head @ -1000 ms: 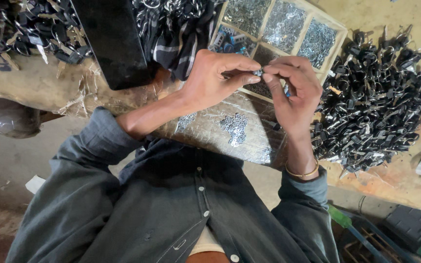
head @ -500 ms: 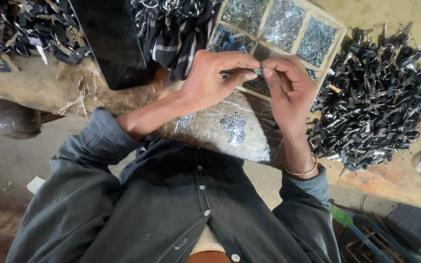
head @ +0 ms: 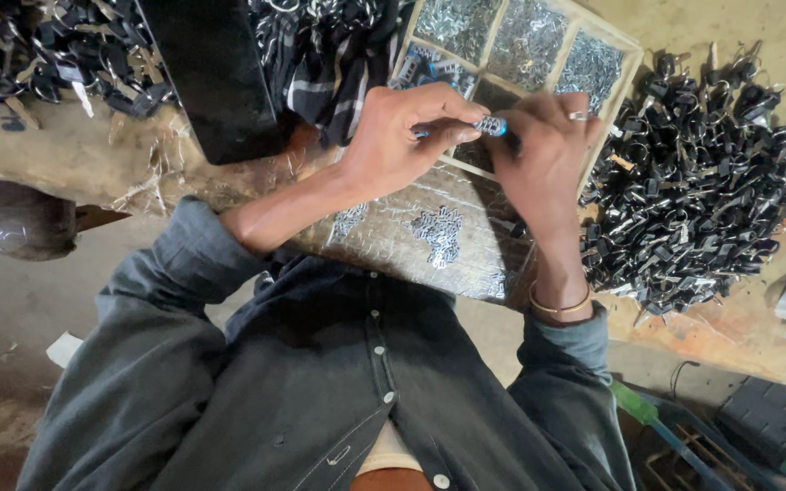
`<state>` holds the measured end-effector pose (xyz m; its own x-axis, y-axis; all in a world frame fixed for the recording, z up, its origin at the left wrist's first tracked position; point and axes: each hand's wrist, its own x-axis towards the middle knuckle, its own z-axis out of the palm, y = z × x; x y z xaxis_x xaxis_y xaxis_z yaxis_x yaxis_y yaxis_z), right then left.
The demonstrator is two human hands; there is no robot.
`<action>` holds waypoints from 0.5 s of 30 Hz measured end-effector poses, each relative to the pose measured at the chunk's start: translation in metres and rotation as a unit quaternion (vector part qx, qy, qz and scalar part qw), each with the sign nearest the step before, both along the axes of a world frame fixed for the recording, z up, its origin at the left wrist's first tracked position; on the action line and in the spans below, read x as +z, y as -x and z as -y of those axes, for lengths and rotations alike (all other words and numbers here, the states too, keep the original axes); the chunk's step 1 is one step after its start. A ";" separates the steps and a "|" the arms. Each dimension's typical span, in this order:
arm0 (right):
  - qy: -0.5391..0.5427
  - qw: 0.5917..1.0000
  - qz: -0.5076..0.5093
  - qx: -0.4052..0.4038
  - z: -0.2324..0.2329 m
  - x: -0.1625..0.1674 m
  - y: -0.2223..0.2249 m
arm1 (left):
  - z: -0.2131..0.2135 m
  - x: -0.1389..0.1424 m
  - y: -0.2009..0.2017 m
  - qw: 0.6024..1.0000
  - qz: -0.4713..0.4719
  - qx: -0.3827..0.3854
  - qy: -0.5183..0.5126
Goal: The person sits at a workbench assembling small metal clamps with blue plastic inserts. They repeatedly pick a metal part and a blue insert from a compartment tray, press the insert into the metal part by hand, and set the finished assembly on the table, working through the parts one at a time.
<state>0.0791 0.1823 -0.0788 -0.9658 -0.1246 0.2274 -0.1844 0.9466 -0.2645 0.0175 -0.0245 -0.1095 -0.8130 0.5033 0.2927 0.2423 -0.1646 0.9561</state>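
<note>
A small silver-and-blue metal part (head: 491, 125) is pinched between the fingertips of the left hand (head: 399, 136) and the right hand (head: 543, 150), both closed on it, in the upper middle of the frame. Just behind them sits a wooden divided tray (head: 613, 86) of small shiny pieces. A large pile of black keyrings (head: 702, 191) fills the right side. A loose cluster of metal bits (head: 438, 234) lies below the hands on foil.

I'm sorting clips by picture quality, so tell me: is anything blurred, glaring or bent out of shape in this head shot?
Head view: the right hand is smeared by motion blur, while the left hand is sharper; the small metal part between them is soft; the plastic sheet on the bench shows pale glare; light is dim and even, with no hard shadows; wide-lens bending stretches the shirt at the bottom.
</note>
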 end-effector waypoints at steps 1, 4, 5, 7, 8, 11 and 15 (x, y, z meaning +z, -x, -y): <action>0.026 1.000 0.001 -0.008 0.000 0.000 0.000 | 0.001 0.001 0.000 1.000 -0.008 0.003 -0.004; 0.076 0.997 -0.001 -0.031 -0.008 0.006 -0.001 | 0.001 0.002 0.000 1.000 -0.022 0.005 -0.003; 0.077 0.997 -0.003 -0.031 -0.010 0.007 0.000 | 0.001 0.003 0.000 1.000 -0.020 0.008 0.010; 0.113 0.993 -0.009 -0.015 -0.013 0.007 0.001 | 0.002 0.003 0.001 1.000 -0.017 0.011 0.018; 0.147 0.989 -0.012 -0.003 -0.014 0.007 0.001 | 0.002 0.003 0.001 1.000 -0.016 0.010 0.011; 0.226 0.973 -0.043 0.002 -0.015 0.003 -0.001 | 0.001 0.001 0.000 1.000 -0.011 0.006 0.003; 0.506 0.859 0.011 -0.078 -0.013 -0.004 -0.005 | -0.001 -0.003 0.000 0.999 -0.041 0.004 0.019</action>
